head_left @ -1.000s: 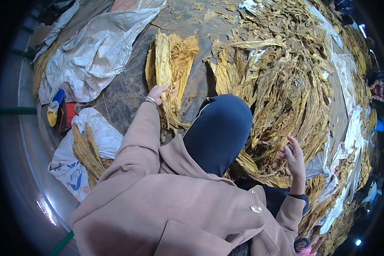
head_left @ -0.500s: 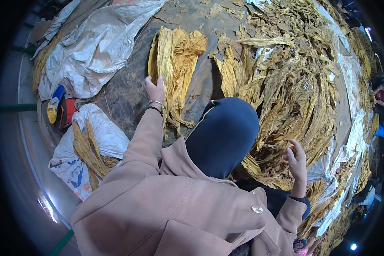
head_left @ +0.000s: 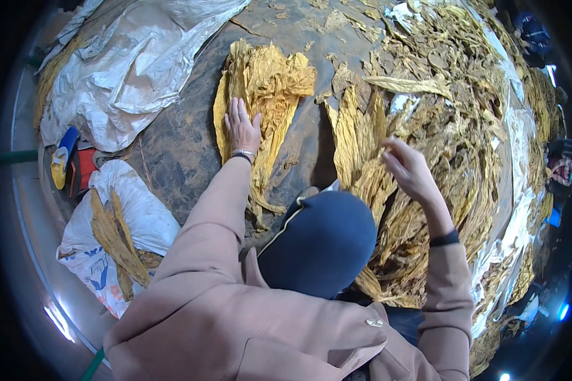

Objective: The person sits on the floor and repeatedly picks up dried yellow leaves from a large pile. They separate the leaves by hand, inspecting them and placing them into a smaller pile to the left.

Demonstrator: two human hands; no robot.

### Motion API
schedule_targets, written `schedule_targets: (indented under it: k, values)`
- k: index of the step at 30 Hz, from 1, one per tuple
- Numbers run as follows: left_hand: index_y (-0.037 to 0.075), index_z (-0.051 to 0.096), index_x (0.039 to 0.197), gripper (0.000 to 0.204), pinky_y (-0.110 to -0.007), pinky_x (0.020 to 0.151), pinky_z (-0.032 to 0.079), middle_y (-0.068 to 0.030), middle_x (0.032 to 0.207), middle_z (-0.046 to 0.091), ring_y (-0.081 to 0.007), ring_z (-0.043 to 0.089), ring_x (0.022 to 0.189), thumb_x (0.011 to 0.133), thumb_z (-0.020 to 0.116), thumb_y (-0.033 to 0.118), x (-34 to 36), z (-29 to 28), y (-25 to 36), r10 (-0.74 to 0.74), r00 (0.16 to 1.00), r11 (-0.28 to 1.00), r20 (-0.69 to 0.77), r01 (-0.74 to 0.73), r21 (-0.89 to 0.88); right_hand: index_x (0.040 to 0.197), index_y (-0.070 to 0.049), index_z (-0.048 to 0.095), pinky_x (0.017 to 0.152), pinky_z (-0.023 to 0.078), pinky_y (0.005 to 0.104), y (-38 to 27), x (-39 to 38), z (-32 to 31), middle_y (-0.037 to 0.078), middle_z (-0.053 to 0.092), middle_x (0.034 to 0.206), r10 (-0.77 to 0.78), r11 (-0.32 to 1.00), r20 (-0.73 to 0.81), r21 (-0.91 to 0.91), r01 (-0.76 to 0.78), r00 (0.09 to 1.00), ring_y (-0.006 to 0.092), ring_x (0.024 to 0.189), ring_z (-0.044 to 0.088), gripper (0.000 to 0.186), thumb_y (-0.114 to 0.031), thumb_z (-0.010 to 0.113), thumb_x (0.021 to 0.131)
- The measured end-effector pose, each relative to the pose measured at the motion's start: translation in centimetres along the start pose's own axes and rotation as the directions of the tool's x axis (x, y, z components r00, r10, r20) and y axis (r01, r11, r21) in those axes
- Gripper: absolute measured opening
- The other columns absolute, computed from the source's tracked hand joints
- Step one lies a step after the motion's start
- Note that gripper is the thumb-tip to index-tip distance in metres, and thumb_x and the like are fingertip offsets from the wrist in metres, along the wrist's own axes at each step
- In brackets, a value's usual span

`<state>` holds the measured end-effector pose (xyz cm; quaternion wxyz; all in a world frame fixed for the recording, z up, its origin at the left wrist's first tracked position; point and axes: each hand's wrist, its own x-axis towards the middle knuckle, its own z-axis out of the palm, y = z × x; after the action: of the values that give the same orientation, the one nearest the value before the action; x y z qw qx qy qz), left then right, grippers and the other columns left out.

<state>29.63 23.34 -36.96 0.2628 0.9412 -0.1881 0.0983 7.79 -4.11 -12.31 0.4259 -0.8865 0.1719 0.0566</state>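
Observation:
My left hand (head_left: pixel 241 129) lies flat, fingers stretched out, on a bundle of dried yellow-brown tobacco leaves (head_left: pixel 273 82). The bundle's broad ends point away from me and its narrow stems toward me. Over the near left side of a large heap of tobacco leaves (head_left: pixel 438 165), my right hand (head_left: pixel 412 170) has its fingers curled in toward the thumb. Whatever may be between those fingers is too small or hidden to make out. Just left of that hand, several long upright leaves (head_left: pixel 349 136) lean against the heap.
A crumpled white sheet (head_left: pixel 133 70) covers the far left. Nearer stands a white sack (head_left: pixel 130 209) with brown leaves (head_left: pixel 111 238) on it, beside a blue, yellow and red item (head_left: pixel 67 159). A dark dusty sheet (head_left: pixel 178 146) lies under the bundle. White sheeting (head_left: pixel 511 184) edges the heap's right.
My left hand has gone from gripping the bundle's left edge to lying flat on top. My right hand has moved up and left over the heap. The bundle's left side now spreads wider.

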Motion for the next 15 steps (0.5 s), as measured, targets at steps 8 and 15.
schedule_targets:
  k: [8, 15]
  values:
    - [0.003, 0.031, 0.137, 0.066, -0.049, 0.109, 0.017, -0.0146, 0.144, 0.028, -0.0285, 0.025, 0.134, 0.087, 0.056, 0.040, -0.4, 1.2, -0.4, 0.048, 0.999, 0.998, -0.026, -0.049, -0.026, 0.128, -0.002, 0.041, 0.089, 0.042, 0.0407, 0.7, 21.8, 8.2, 0.021, 0.052, 0.117, -0.422, 0.839, 0.033, -0.364, 0.404, 0.906, 0.0361, 0.106, 0.052, 0.056, -0.028, 0.062, 0.084]
    - [0.002, 0.030, 0.137, 0.073, -0.051, 0.108, 0.015, -0.0168, 0.143, 0.030, -0.0314, 0.028, 0.133, 0.084, 0.060, 0.041, -0.4, 1.1, -0.8, 0.077, 0.996, 0.993, -0.050, -0.081, -0.084, 0.110, -0.008, 0.055, 0.080, 0.047, 0.0389, 2.7, 29.0, 12.9, 0.015, 0.063, 0.096, -0.126, 0.814, 0.503, -0.440, 0.379, 0.855, 0.0305, 0.092, 0.059, 0.045, -0.031, 0.070, 0.075]
